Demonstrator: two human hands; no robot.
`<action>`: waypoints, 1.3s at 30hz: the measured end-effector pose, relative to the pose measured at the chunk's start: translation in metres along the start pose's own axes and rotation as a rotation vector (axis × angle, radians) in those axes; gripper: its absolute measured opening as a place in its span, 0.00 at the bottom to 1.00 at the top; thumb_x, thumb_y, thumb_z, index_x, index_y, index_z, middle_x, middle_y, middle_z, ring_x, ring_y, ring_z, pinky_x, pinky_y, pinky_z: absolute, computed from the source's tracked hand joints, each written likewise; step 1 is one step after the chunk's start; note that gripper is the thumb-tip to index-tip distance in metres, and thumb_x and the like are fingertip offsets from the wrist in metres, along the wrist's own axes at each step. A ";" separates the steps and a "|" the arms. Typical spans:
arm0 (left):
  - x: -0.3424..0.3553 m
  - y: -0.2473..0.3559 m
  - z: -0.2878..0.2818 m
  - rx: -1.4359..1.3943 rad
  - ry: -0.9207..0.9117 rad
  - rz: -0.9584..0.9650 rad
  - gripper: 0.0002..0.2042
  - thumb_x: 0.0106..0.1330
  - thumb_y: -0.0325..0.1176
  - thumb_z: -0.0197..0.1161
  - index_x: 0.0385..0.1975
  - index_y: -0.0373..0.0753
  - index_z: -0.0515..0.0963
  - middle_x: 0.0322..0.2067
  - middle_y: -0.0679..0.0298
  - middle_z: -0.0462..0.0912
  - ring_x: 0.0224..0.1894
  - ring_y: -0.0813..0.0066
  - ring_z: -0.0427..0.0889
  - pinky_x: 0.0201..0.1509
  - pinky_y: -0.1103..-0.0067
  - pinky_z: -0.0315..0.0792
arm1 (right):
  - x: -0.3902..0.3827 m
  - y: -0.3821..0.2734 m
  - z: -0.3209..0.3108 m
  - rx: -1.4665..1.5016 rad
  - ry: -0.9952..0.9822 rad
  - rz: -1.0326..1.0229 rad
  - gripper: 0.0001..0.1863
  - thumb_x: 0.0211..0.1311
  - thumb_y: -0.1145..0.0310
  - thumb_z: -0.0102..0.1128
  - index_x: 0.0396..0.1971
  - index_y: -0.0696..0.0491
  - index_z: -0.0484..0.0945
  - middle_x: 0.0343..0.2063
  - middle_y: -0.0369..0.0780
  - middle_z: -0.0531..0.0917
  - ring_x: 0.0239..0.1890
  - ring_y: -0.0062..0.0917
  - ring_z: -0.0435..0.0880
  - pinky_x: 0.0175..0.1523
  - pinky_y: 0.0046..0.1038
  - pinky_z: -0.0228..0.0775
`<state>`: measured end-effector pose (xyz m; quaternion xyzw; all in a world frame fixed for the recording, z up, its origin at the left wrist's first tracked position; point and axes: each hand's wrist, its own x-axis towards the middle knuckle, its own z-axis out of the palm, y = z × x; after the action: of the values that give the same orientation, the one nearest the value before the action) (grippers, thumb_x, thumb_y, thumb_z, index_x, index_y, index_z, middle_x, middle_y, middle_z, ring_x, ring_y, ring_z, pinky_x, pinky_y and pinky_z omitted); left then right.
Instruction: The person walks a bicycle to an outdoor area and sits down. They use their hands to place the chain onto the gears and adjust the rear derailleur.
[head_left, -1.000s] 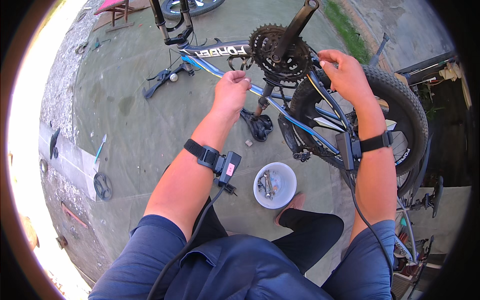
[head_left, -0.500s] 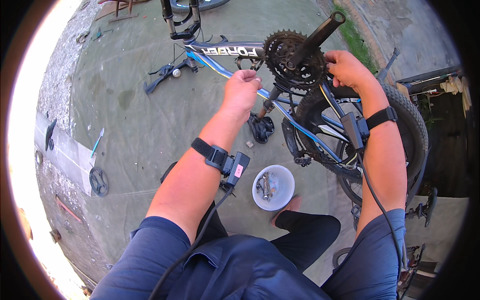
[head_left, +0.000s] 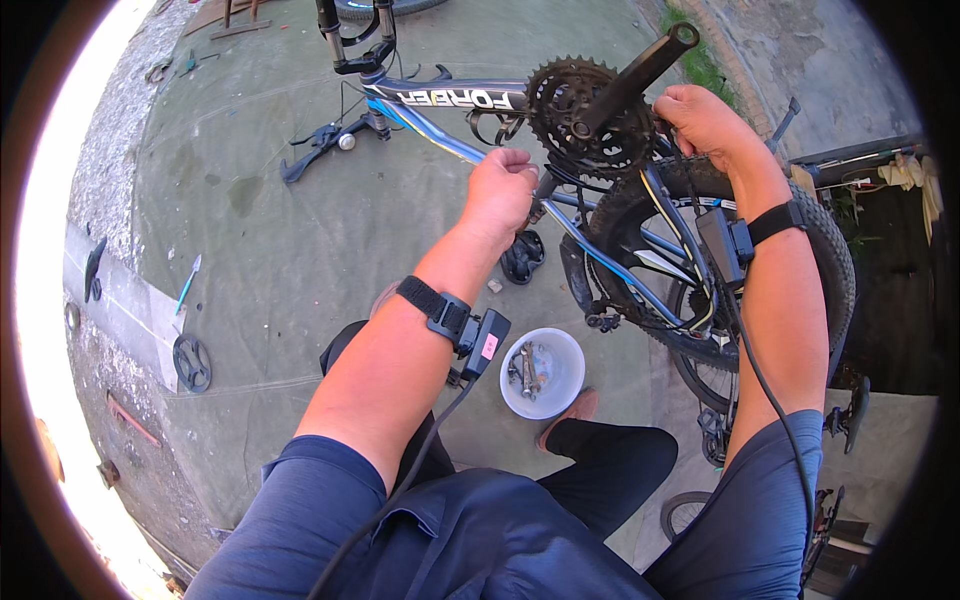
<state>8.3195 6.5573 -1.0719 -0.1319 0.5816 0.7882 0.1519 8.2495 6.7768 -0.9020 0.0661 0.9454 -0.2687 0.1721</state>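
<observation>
From where I stand, the floor's a big green ground sheet, a bit creased, w/ a couple of dark stains. Upside-down bike stands on it, seat down; bars look to be down too. White bowl sits nr the bike, small stone btwn bowl & seat. Over on the L, gray strip at the sheet's edge, w/ a black thing on it, can't tell what. Blue-handled tool & round black part lie along the strip's R edge. Red bar lies further down, same side.
</observation>
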 end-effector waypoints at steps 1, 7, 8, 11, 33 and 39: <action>-0.001 0.000 0.001 0.000 0.000 -0.004 0.18 0.63 0.25 0.60 0.53 0.30 0.72 0.43 0.58 0.81 0.41 0.73 0.81 0.44 0.78 0.72 | 0.001 -0.001 -0.001 0.033 0.025 -0.031 0.11 0.63 0.63 0.51 0.25 0.53 0.72 0.20 0.32 0.74 0.11 0.15 0.66 0.18 0.20 0.53; 0.000 -0.006 0.011 0.045 0.001 0.034 0.18 0.62 0.24 0.60 0.52 0.28 0.72 0.43 0.57 0.81 0.41 0.72 0.81 0.47 0.77 0.73 | 0.010 -0.013 0.002 0.158 0.150 -0.123 0.14 0.60 0.60 0.54 0.21 0.55 0.73 0.12 0.32 0.67 0.12 0.16 0.62 0.21 0.25 0.50; 0.001 -0.006 0.011 0.036 0.014 0.032 0.18 0.62 0.24 0.60 0.53 0.28 0.72 0.43 0.57 0.81 0.42 0.73 0.81 0.46 0.77 0.73 | 0.010 -0.018 0.003 0.185 0.166 -0.148 0.14 0.60 0.61 0.54 0.21 0.55 0.73 0.12 0.32 0.67 0.12 0.16 0.62 0.21 0.24 0.50; 0.005 -0.003 0.013 -0.017 0.057 0.027 0.18 0.62 0.25 0.60 0.53 0.29 0.71 0.43 0.57 0.81 0.42 0.73 0.80 0.45 0.78 0.72 | 0.017 -0.024 0.003 0.231 0.199 -0.234 0.13 0.60 0.62 0.55 0.22 0.54 0.74 0.13 0.32 0.67 0.14 0.16 0.62 0.21 0.25 0.49; 0.126 0.139 0.002 0.319 -0.748 0.240 0.17 0.66 0.36 0.64 0.52 0.35 0.78 0.41 0.67 0.84 0.42 0.81 0.80 0.51 0.80 0.72 | 0.094 -0.048 -0.013 -0.319 0.055 -0.562 0.11 0.64 0.68 0.48 0.25 0.56 0.74 0.20 0.30 0.70 0.16 0.14 0.62 0.20 0.21 0.50; 0.144 0.133 -0.005 0.390 -0.765 0.264 0.10 0.63 0.32 0.66 0.42 0.36 0.81 0.34 0.71 0.82 0.36 0.84 0.78 0.42 0.83 0.70 | 0.095 -0.069 0.010 0.109 -0.004 -0.382 0.14 0.66 0.60 0.53 0.25 0.53 0.75 0.20 0.28 0.73 0.12 0.08 0.59 0.16 0.17 0.45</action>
<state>8.1347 6.5279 -1.0119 0.2755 0.6332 0.6685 0.2763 8.1486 6.7164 -0.9112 -0.1056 0.9245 -0.3475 0.1159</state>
